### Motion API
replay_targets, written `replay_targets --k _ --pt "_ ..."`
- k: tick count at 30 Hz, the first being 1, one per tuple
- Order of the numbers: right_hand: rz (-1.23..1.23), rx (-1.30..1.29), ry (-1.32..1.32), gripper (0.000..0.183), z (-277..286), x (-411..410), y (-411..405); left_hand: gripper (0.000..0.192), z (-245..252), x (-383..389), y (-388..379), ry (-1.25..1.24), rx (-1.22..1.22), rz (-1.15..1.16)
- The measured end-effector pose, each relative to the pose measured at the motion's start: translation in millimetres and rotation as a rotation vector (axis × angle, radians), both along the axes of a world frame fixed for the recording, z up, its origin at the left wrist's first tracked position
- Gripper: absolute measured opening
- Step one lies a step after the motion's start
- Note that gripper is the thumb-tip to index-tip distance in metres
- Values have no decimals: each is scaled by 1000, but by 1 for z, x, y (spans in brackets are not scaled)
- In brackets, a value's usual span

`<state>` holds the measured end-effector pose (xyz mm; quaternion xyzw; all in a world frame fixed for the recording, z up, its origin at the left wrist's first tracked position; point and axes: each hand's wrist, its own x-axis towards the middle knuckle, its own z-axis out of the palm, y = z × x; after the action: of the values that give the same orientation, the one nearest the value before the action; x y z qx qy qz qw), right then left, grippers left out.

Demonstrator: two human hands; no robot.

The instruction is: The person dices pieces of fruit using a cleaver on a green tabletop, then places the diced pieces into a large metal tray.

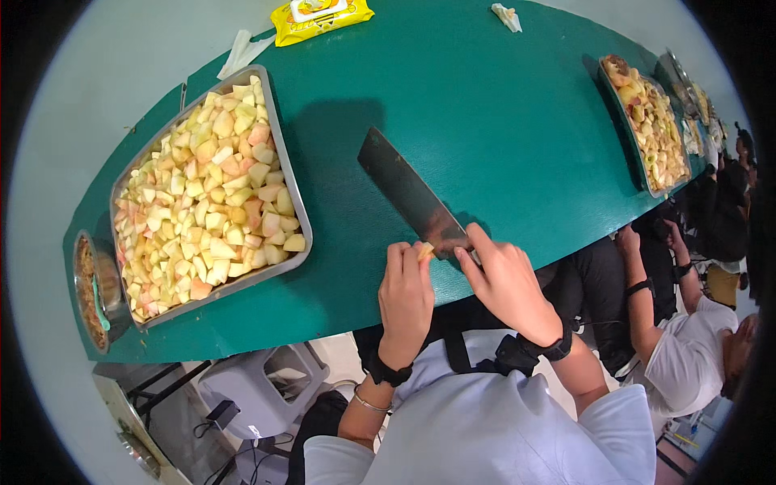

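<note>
My right hand (506,279) grips the handle of a wide-bladed cleaver (412,194) near the front edge of the green table (485,121). The blade points away and to the left, above the tabletop. Between the fingertips of my left hand (409,291) is a small piece of fruit (426,250), close to the blade's near end. Left of the cleaver lies a large metal tray (306,242) heaped with pale, cut fruit chunks (206,194), some with a pinkish tint. The cleaver's handle is mostly hidden in my right hand.
A glass bowl (109,285) with brown contents and a green spoon (99,306) stands far left. Yellow wipes pack (321,21) and crumpled tissue (242,54) lie at the back. Another fruit tray (652,130) is far right, near a seated person (685,357). A grey stool (260,388) stands below left.
</note>
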<state>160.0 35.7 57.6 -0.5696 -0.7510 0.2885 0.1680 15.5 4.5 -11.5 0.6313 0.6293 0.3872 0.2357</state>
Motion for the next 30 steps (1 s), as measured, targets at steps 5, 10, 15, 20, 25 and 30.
replay_targets --k 5,10,15,20,25,30 --pt "-23 -29 -5 15 -6 -2 2 13 1 -1 0 18 7 -9" --pt "-34 34 24 16 -13 1 2 14 4 -2 2 13 2 -5" --pt "-59 20 177 17 -23 11 13 18 8 -1 6 180 17 66" --pt "-284 -36 415 19 -24 22 13 21 13 -5 2 241 -101 146" --pt "-286 -47 435 18 -19 37 5 27 19 -14 2 201 -16 42" --pt "-157 -153 428 17 -13 42 -9 32 15 -23 0 146 -15 -105"
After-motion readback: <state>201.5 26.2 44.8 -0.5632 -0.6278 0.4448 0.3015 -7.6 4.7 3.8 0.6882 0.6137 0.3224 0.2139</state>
